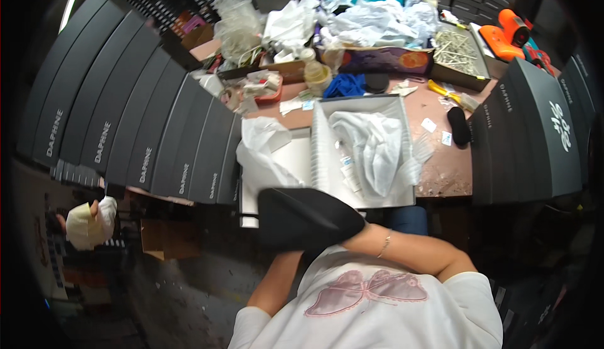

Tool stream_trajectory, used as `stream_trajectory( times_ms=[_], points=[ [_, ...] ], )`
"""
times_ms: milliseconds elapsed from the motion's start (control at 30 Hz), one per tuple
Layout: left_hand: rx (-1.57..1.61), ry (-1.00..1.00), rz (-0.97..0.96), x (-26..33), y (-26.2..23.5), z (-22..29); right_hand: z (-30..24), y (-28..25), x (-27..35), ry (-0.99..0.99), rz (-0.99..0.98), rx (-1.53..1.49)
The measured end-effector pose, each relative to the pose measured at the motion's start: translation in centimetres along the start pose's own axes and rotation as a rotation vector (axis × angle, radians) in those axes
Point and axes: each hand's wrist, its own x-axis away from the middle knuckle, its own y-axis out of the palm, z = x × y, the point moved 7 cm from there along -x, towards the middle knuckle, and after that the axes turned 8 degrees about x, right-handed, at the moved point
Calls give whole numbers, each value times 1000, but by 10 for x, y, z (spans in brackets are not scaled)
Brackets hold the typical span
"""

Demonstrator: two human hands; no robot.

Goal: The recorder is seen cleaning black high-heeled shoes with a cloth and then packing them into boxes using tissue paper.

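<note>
A smooth black shoe-like item point(308, 218) with a pointed end is held up in the air in front of my body, over the table's near edge. My right hand point(358, 238) reaches it from the right, at its pointed end, with its fingers hidden. My left forearm point(277, 281) runs up behind it, so that hand is covered. Just beyond lies an open box point(319, 141) with crumpled white tissue point(371, 148) and a small white slip. To its left, a white tray-like box part point(301, 151) bears more white paper point(267, 151).
Dark shoe boxes point(135, 110) stand in a row at left, and more boxes point(528, 129) at right. Behind are a bottle point(316, 75), a blue cloth point(345, 85), a box of thin sticks point(456, 53), a yellow-handled brush point(453, 94) and an orange tool point(503, 41).
</note>
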Motion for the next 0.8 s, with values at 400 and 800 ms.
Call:
stream_trajectory(
  times_ms=[400,800],
  points=[
    [1082,-871,-95,-50,-5,30,156,-195,55,594,330,737],
    [1287,-413,-107,16,20,83,208,-46,0,708,-286,448]
  ],
)
